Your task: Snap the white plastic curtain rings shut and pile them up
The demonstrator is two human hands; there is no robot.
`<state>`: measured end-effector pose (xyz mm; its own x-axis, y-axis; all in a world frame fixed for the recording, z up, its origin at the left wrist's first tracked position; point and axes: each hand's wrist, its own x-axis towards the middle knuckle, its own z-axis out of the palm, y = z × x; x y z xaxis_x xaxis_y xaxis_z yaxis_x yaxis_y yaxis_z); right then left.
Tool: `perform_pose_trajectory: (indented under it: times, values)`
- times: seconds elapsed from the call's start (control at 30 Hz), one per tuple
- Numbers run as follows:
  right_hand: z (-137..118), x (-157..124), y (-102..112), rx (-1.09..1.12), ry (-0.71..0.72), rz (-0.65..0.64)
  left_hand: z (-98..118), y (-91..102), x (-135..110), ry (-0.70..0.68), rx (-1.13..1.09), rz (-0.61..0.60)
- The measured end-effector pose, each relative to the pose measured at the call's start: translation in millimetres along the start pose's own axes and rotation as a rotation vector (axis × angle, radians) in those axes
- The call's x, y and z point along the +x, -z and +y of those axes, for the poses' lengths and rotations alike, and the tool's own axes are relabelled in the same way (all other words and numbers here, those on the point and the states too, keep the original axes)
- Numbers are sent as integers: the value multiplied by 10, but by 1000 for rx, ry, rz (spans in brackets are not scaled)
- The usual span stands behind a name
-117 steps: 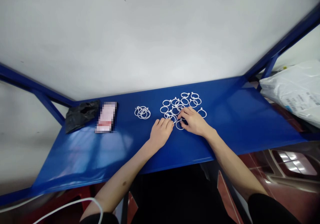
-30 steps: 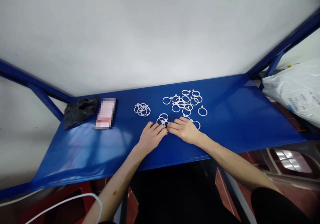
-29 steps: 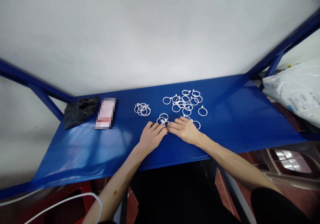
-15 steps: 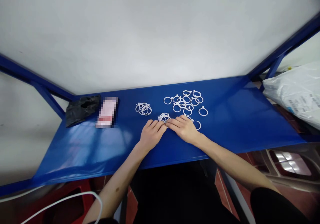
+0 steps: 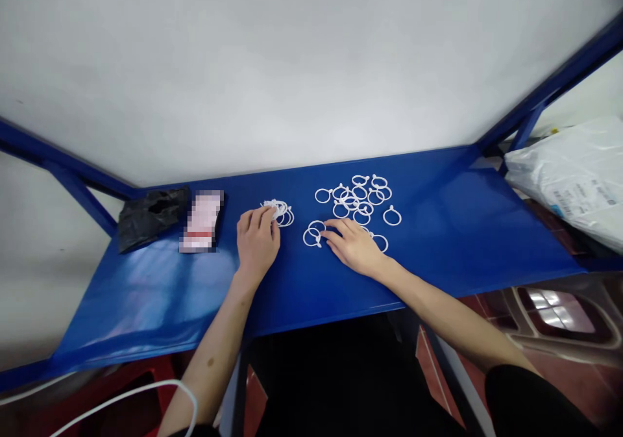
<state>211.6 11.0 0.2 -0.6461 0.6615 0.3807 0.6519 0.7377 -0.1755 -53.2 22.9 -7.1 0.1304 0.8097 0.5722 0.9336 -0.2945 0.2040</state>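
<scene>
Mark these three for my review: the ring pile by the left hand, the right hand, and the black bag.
Ring pile (image 5: 279,209): head view, on its clustered rings.
Right hand (image 5: 354,247): head view, on its back.
Black bag (image 5: 145,228): head view, on its crumpled surface.

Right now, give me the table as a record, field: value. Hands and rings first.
left hand: fingertips at the ring pile; grip unclear
right hand: fingertips at the ring pair; grip unclear
ring pair: overlapping, right of the ring pile
loose rings: white, many overlapping, beyond the right hand
lone ring: right of the loose rings, apart
surface: blue table
black bag: left end of the table
pixelated item: between black bag and ring pile
</scene>
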Motion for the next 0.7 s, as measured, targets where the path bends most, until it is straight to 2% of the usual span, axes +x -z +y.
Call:
perform_pose_trajectory:
  times: [0.07,0.13,0.23,0.33,0.4,0.57,0.7]
  values:
    - [-5,-1,-1,-1,0,-9,67,5,-43,-15,-44,31]
    - [-12,0,-1,0,5,-15,144,11,-64,-117,-110,4]
    - [-5,4,-12,3,17,-25,241,11,-75,-326,-200,-129]
    - [20,2,-40,11,21,-26,288,2,-86,-437,-214,-254]
    - [35,-1,-58,33,28,-27,290,-6,-93,-449,-199,-276]
    - [26,-4,-38,120,48,-67,265,-34,-107,-447,-186,-229]
    - [-8,-2,21,151,-13,-136,259,-62,-126,-439,-190,-189]
